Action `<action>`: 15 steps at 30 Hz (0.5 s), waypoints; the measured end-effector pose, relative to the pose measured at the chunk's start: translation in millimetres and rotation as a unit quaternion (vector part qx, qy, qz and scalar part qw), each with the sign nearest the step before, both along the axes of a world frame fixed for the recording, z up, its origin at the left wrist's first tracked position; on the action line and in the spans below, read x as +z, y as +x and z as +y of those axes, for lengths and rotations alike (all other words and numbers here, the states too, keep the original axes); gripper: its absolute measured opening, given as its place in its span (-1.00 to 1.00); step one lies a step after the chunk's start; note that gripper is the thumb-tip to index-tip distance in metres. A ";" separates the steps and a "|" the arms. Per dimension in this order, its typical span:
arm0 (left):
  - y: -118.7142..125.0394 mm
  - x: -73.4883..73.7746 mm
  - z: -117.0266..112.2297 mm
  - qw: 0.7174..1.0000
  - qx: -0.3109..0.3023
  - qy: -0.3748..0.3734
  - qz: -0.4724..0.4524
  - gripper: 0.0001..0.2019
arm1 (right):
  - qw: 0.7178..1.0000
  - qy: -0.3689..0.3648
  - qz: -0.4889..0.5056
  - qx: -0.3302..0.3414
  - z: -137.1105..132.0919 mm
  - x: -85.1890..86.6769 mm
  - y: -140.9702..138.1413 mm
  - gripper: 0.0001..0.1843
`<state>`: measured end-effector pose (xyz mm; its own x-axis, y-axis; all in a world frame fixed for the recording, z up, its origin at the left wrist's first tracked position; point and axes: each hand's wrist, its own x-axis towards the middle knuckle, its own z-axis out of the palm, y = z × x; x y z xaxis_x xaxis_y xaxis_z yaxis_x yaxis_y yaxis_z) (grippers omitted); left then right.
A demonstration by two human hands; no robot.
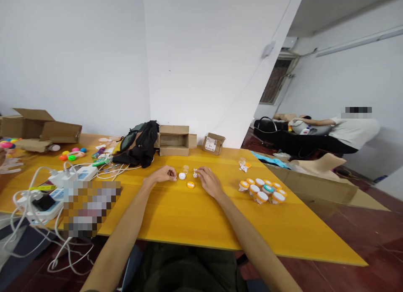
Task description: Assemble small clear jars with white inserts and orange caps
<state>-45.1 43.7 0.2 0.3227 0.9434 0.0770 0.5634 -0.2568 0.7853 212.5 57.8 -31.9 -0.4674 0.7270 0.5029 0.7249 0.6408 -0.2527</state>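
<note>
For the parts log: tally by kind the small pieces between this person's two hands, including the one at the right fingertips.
Orange round plastic-looking lid: 1
White round plastic-looking piece: 1
Clear plastic-looking cup: 1
White dark-spotted piece, by the right hand: 1
Total: 4

Yellow wooden counter [189, 220]: broad open room on the near side; second lane runs from right hand [208, 182] to a packed cluster of clear round jars with orange, white and teal lids [262, 196], which blocks the right; between right hand and left hand [165, 173], small white disc [181, 176] and orange-rimmed round lid [190, 185] narrow the gap; behind, open brown cardboard box [174, 151] and black-and-green fabric backpack [141, 145] obstruct.
</note>
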 end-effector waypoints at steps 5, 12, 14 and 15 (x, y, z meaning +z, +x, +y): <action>1.6 3.9 -0.3 0.999 0.021 0.039 -0.001 -0.76 | 1.000 -0.001 -0.026 -0.012 1.5 -2.1 -0.2 -0.61; 4.0 1.2 3.3 0.996 0.031 0.081 0.009 -0.80 | 0.996 -0.027 -0.070 -0.042 2.5 -6.7 -3.3 -0.56; 5.3 -2.2 4.3 0.997 0.024 0.071 0.014 -0.80 | 0.995 -0.035 -0.078 -0.042 2.1 -5.8 -3.8 -0.56; 6.2 -3.6 4.4 0.997 0.021 0.069 0.018 -0.80 | 0.995 -0.037 -0.080 -0.040 1.6 -4.8 -4.0 -0.57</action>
<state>-38.9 48.1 -3.4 0.2886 0.9372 0.1958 0.6030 -0.3368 0.7231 208.6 59.5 -36.7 -0.4767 0.7968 0.3714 0.8071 0.5641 -0.1742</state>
